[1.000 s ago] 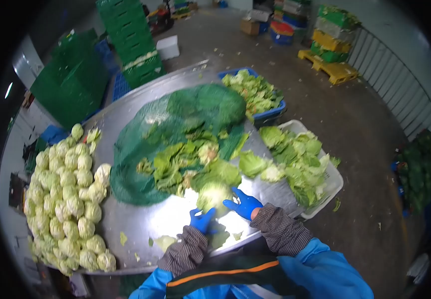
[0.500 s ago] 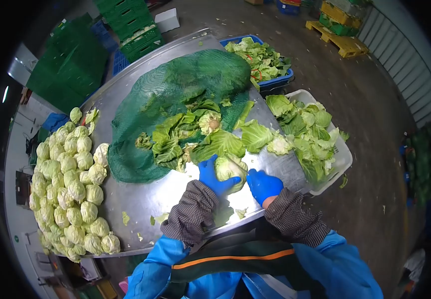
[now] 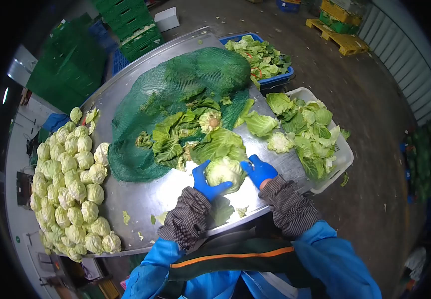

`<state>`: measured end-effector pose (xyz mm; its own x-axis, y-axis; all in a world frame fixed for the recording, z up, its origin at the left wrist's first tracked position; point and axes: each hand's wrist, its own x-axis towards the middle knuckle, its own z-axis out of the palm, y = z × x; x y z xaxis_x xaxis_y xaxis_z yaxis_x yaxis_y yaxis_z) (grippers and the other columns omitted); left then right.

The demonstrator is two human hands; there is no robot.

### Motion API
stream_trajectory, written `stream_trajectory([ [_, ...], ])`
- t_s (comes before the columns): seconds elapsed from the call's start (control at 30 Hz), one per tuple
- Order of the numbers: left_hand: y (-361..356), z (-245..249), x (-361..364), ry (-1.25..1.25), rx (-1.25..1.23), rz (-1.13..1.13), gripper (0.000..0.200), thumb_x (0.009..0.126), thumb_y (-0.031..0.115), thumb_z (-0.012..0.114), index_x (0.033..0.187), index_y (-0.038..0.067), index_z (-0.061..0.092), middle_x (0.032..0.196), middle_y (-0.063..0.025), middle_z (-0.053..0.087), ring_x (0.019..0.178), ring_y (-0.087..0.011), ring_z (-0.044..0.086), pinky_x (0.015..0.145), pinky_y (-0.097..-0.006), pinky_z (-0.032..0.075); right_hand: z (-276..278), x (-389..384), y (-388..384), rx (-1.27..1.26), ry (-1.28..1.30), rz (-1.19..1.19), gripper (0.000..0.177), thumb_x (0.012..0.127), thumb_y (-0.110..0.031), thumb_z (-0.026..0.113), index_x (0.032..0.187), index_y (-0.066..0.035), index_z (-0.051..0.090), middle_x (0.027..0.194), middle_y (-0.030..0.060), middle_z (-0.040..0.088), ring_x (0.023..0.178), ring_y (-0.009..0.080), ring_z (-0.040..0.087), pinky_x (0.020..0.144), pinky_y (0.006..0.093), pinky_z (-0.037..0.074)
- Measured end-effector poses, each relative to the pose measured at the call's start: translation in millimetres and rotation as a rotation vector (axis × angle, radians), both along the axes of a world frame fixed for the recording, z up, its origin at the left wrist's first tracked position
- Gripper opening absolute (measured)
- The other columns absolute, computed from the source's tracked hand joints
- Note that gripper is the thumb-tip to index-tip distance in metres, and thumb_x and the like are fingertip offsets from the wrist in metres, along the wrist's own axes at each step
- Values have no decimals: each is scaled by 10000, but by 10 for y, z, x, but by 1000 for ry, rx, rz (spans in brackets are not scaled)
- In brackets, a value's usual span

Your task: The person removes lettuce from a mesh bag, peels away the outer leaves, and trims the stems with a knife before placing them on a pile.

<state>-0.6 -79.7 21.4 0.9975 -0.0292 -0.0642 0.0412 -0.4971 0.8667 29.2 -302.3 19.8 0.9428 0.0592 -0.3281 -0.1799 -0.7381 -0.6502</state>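
Note:
A trimmed pale green cabbage (image 3: 225, 173) rests near the front edge of the metal table, between my two blue-gloved hands. My left hand (image 3: 207, 181) curves round its left side, thumb along the near face. On the right side, my right hand (image 3: 259, 171) is bent, with its fingertips against the cabbage; its palm is hidden. Just behind it lie a large loose outer leaf (image 3: 220, 145) and a cabbage with its cut stem showing (image 3: 210, 121). To the right of these are another loose leaf (image 3: 261, 123) and a pale, leafy piece (image 3: 280, 142).
A green mesh sack (image 3: 140, 124) covers much of the metal table (image 3: 140, 204). Several trimmed cabbages (image 3: 68, 189) are piled at the left. Leaves fill a white crate (image 3: 346, 162) and a blue crate (image 3: 278, 81) on the right. Green crates (image 3: 125, 22) stand stacked behind.
The cabbage has been turned, so a rounder, paler face shows. My right hand has shifted up and left, from a fist to fingertips at its side. The loose leaf behind has moved slightly.

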Motion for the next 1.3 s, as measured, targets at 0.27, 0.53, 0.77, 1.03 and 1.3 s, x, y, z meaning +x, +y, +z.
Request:
stream_trajectory([
  [0.27,35,140,-405,273,-210,260,825,566,294,878,1136,-17,368,1121,-211,495,1045,-258,536,869,-384,481,416,-162,265,34,175,204,821,797,-671,472,1340,-65,363,1059,261,600,1020,398,571,877,435,453],
  [0.53,-68,161,122,-62,173,-206,1088,450,427,879,1309,8,359,1199,-229,414,1144,-378,444,987,-441,380,529,-212,136,-163,67,209,486,887,-458,475,1152,-51,496,1046,179,623,929,348,611,795,430,482],
  [0.77,-374,184,327,115,371,-116,1102,460,569,832,1276,-19,383,1194,-261,405,1093,-390,478,935,-434,426,325,-648,50,-482,-322,184,138,844,-201,503,906,-82,536,725,129,594,546,287,626,465,417,502],
  [1.03,-730,329,292,103,593,-148,1132,437,629,811,1262,-28,400,1160,-259,441,1055,-392,507,904,-426,447,-38,-155,-280,-270,-171,35,276,915,-305,425,997,-71,547,890,180,645,760,367,629,644,457,498],
  [1.3,-353,28,279,-82,243,-208,1088,412,435,888,1259,-41,397,1148,-238,445,1075,-375,496,934,-417,427,371,-84,-13,-148,-209,45,441,883,-442,484,1125,-75,514,986,203,619,902,360,605,763,428,493],
])
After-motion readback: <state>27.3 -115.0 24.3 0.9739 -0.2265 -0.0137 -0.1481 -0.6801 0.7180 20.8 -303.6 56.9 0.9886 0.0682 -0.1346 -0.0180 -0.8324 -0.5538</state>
